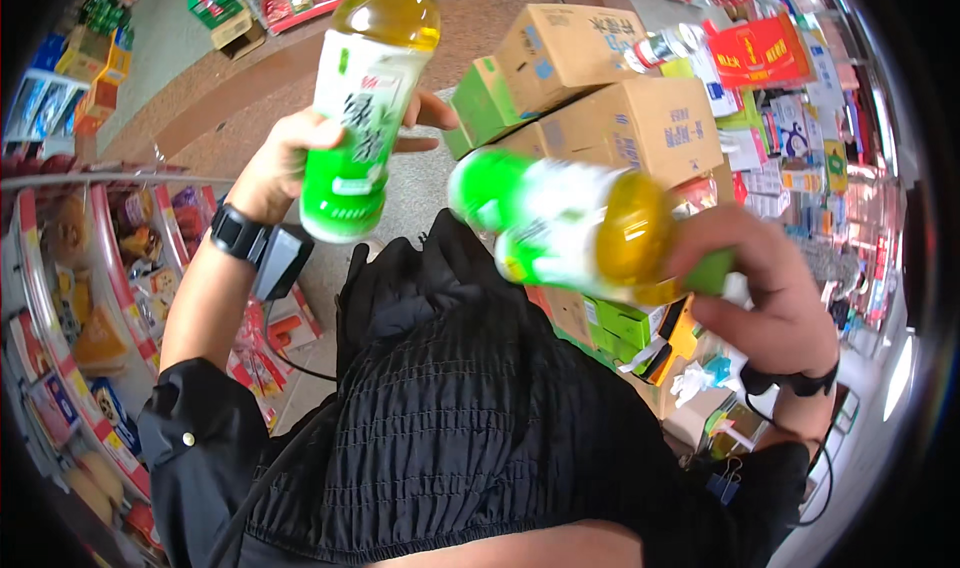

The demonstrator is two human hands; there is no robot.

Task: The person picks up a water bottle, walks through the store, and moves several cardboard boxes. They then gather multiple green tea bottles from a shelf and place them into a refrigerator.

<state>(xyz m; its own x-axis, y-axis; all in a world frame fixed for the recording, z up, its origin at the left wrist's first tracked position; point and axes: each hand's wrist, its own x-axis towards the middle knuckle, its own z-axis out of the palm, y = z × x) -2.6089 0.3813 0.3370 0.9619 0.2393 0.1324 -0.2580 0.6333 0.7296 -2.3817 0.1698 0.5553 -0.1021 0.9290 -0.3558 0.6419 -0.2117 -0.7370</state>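
My left hand (289, 155) is wrapped around the lower half of a plastic bottle of green tea (367, 117). That bottle stands nearly upright, tilted slightly, with its white and green label towards me and its cap cut off by the picture's top edge. On the other side, my right hand (757, 290) grips what look like two similar tea bottles (570, 215) by their cap ends. They lie sideways and overlap, bases pointing left; motion blurs them, and the fingers partly hide a green cap (709, 271).
Stacked cardboard cartons (600, 117) stand ahead to the right, with a clear bottle (667, 46) and a red package (761, 50) near the top. Shelves of packaged food (105, 290) line the left. Green boxes (622, 331) sit below my right hand. A cable (281, 343) hangs by my left wrist.
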